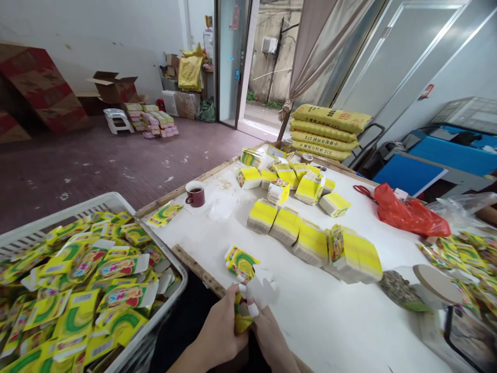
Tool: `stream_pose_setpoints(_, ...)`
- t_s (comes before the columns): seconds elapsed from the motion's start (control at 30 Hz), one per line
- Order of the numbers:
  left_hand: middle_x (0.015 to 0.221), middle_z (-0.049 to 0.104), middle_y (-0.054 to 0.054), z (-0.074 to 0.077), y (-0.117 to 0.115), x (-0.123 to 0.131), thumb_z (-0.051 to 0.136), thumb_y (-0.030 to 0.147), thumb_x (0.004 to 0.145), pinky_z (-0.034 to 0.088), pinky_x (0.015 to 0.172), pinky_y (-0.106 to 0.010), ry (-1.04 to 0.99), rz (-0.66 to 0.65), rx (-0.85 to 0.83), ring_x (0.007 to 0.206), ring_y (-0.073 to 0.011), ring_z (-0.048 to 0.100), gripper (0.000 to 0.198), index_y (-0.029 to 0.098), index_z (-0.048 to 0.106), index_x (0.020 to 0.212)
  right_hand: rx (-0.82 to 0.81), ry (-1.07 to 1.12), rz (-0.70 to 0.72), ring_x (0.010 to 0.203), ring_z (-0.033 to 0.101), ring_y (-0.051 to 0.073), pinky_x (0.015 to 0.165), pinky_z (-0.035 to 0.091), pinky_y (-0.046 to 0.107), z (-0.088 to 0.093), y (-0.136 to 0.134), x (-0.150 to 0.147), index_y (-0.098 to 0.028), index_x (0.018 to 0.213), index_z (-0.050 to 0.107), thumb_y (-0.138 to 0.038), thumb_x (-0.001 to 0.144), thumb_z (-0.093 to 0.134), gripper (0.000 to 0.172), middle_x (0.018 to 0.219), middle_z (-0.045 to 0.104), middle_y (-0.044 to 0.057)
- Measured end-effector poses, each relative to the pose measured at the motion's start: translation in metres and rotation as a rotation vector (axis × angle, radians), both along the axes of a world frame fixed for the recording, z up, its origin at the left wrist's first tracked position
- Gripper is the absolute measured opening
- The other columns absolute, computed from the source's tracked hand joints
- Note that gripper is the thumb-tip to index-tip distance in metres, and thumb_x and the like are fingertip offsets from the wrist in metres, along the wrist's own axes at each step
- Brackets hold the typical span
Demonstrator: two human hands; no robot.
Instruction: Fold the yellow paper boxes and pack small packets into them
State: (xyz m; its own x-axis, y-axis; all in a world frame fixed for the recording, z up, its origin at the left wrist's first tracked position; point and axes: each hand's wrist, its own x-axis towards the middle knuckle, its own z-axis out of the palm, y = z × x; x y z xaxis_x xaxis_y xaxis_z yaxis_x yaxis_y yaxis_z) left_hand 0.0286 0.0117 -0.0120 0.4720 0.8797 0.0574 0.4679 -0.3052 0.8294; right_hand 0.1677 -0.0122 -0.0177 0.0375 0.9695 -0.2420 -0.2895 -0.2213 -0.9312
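Near the table's front edge, my left hand (222, 327) is closed round a small yellow carton (243, 322) with white flaps. My right hand (267, 331) grips the same carton from the other side, its fingers partly hidden. Just beyond my hands, a printed yellow-and-green carton (241, 263) lies on the white tabletop (217, 228). Rows of stacked flat yellow cartons (287, 225) stand farther back on the table. To my left, a white plastic basket (181, 274) is heaped with loose printed cartons (81, 290).
A dark red mug (195, 196) of dark liquid stands near the left edge. At right are a red plastic bag (407, 212), red-handled scissors (363, 190), a lidded jar (407, 290) and more cartons (466, 254). Yellow sacks (328, 129) are stacked behind the table.
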Motion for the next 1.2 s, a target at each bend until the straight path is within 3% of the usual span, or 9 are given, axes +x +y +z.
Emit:
stream_pose_setpoints(0.23,0.109,0.064,-0.010,0.002,0.010,0.003,0.065,0.020,0.070,0.054,0.079,-0.040,-0.105,0.022,-0.075,0.093,-0.0275,0.066,0.065,0.023,0.031,0.125,0.302,-0.531,0.086,0.142,0.047,0.026,0.121,0.035,0.045,-0.027,0.000,0.004,-0.025,0.143,0.057,-0.020,0.089,0.054,0.054,0.152,0.052,0.007)
stream_pose_setpoints(0.37,0.119,0.063,-0.015,0.002,0.010,-0.003,0.064,0.012,0.063,0.049,0.098,-0.051,-0.005,0.161,0.030,0.111,-0.0341,0.062,0.059,0.020,0.047,0.119,0.276,-0.614,-0.055,0.137,0.054,0.027,0.114,0.045,0.046,-0.036,0.005,0.010,-0.020,0.146,0.051,-0.018,0.093,0.044,0.054,0.147,0.056,0.012)
stream_pose_setpoints(0.47,0.113,0.068,-0.009,0.007,0.011,-0.014,0.065,0.014,0.063,0.053,0.094,-0.044,-0.012,0.133,-0.031,0.105,-0.0295,0.066,0.056,0.022,0.053,0.117,0.342,-0.720,-0.022,0.146,0.041,0.028,0.116,0.042,0.048,-0.037,-0.001,0.012,-0.021,0.155,0.037,-0.018,0.095,0.043,0.060,0.158,0.043,0.012)
stream_pose_setpoints(0.6,0.108,0.072,-0.006,0.015,0.018,-0.031,0.073,0.024,0.064,0.056,0.086,-0.038,0.011,0.082,-0.004,0.097,-0.0264,0.069,0.050,0.023,0.059,0.112,0.450,-0.853,0.202,0.151,0.031,0.028,0.117,0.040,0.046,-0.029,-0.005,0.010,-0.023,0.154,0.038,-0.010,0.090,0.045,0.065,0.165,0.028,0.012)
stream_pose_setpoints(0.77,0.102,0.074,-0.006,0.029,0.029,-0.046,0.081,0.039,0.062,0.057,0.084,-0.038,0.111,0.041,0.025,0.092,-0.0270,0.071,0.051,0.021,0.063,0.107,0.509,-0.806,0.417,0.138,0.050,0.028,0.108,0.049,0.042,0.011,0.009,0.026,-0.024,0.119,0.066,-0.012,0.086,0.056,0.036,0.141,0.054,0.015)
stream_pose_setpoints(0.87,0.106,0.073,-0.009,0.035,0.030,-0.045,0.082,0.035,0.060,0.056,0.088,-0.039,0.143,-0.021,0.048,0.098,-0.0288,0.070,0.054,0.019,0.064,0.108,0.497,-0.721,0.508,0.131,0.054,0.028,0.107,0.048,0.045,0.029,0.014,0.036,-0.024,0.109,0.067,-0.018,0.084,0.063,0.026,0.124,0.060,0.012)
stream_pose_setpoints(1.0,0.110,0.071,-0.015,0.028,0.023,-0.032,0.078,0.038,0.065,0.052,0.094,-0.047,0.129,0.010,0.109,0.103,-0.0336,0.068,0.053,0.017,0.063,0.112,0.371,-0.672,0.333,0.133,0.050,0.030,0.110,0.043,0.051,0.018,0.008,0.023,-0.022,0.113,0.057,-0.022,0.084,0.063,0.029,0.132,0.052,0.014)
stream_pose_setpoints(1.1,0.106,0.071,-0.011,0.022,0.017,-0.028,0.083,0.035,0.063,0.053,0.090,-0.044,-0.098,0.126,-0.019,0.097,-0.0300,0.068,0.054,0.020,0.062,0.110,0.305,-0.505,0.165,0.124,0.057,0.028,0.102,0.050,0.049,0.001,0.004,0.011,-0.024,0.137,0.038,-0.031,0.087,0.064,0.057,0.135,0.052,0.015)
stream_pose_setpoints(1.2,0.102,0.070,-0.003,0.025,0.027,-0.049,0.085,0.050,0.064,0.053,0.083,-0.033,-0.753,0.521,-0.161,0.093,-0.0219,0.066,0.055,0.027,0.060,0.108,0.298,-0.499,0.034,0.111,0.063,0.026,0.095,0.054,0.048,-0.014,0.014,0.020,-0.026,0.138,0.037,-0.042,0.088,0.064,0.059,0.132,0.056,0.014)
